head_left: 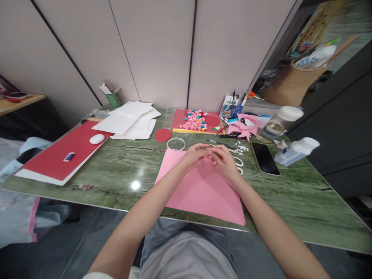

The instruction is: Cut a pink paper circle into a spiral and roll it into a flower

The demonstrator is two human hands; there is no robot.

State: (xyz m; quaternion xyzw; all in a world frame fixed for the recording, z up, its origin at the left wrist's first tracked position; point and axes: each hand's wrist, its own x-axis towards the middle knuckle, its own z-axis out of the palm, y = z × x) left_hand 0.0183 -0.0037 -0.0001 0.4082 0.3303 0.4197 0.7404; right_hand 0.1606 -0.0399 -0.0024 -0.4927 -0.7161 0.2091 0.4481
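My left hand and my right hand meet fingertip to fingertip above the far part of a pink paper sheet. Both are closed in a pinch; what sits between the fingertips is too small to make out. Just below them, small pink pieces show on the sheet, partly hidden by the fingers. White looped handles, perhaps of scissors, stick out beside my right hand. A clear ring-shaped roll lies beyond the sheet's left corner, near my left hand.
Pink and blue curled bits lie heaped on a red sheet at the back. Right stand a phone, a white bottle and a clear bottle. Left are red paper, white sheets and a red disc.
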